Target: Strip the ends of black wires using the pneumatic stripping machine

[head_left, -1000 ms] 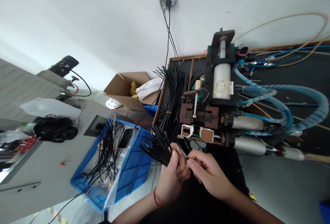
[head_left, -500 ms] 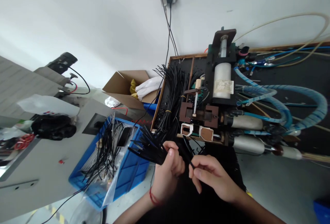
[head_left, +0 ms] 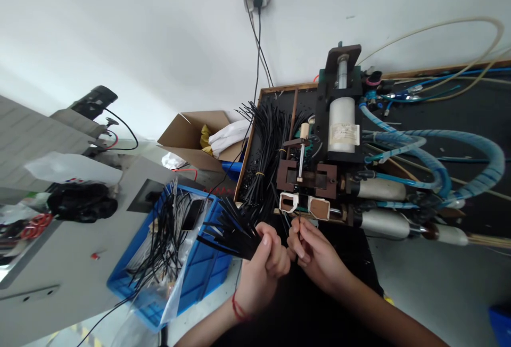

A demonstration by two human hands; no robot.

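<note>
My left hand (head_left: 266,263), with a red cord around the wrist, is closed around a bundle of black cables (head_left: 228,232) whose loose ends fan out to the left. Close beside it, my right hand (head_left: 317,254) pinches a thin black cable just below the jaws of a pneumatic machine (head_left: 344,123). Two taped pads, a left one (head_left: 287,203) and a right one (head_left: 319,207), face each other at the machine's front, with a narrow gap between them. The cable's upper end points toward that gap; whether it sits inside, I cannot tell.
More black cables (head_left: 265,150), tied with yellow bands, lie in a wood-edged tray left of the machine. A blue crate (head_left: 211,251) of cables stands at lower left, near a grey table (head_left: 80,267). Behind are a cardboard box (head_left: 183,137) and blue air hoses (head_left: 475,145) at right.
My right hand has moved up and slightly left, bringing its cable close to the padded jaws. My left hand still grips the bundle, nearly in place.
</note>
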